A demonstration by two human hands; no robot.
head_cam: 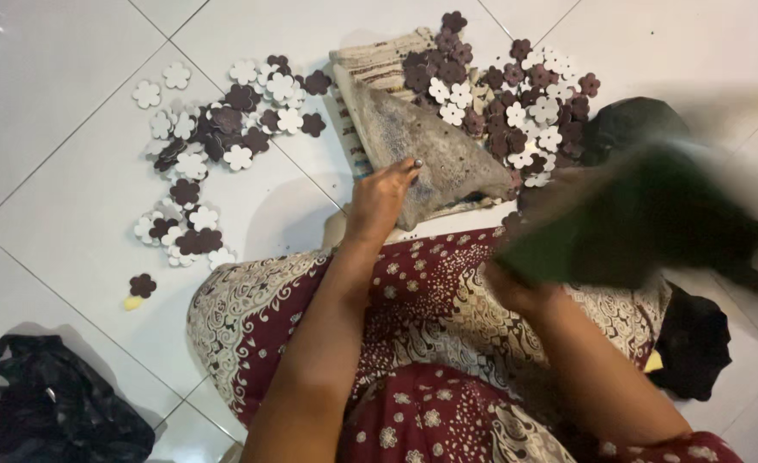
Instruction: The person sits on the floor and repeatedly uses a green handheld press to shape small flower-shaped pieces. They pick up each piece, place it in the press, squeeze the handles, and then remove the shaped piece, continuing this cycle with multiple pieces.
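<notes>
Grey cloth (430, 150) lies draped on the striped mat (379, 64), and our left hand (380, 199) presses flat on its near edge, fingers spread, grasping nothing. Just beyond our fingertips sit brown and white flower-shaped cutouts (525, 103). Our right hand (516, 291) grips a dark green sheet (645, 219), blurred in motion. We judge steady downward pressure keeps the cloth from sliding.

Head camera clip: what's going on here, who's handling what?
A person sits on a white tiled floor. Their left hand presses on a grey stone slab lying on folded cloth. Their right hand holds a dark green object, blurred by motion. Brown and white flower-shaped cutouts lie scattered on both sides of the slab.
</notes>
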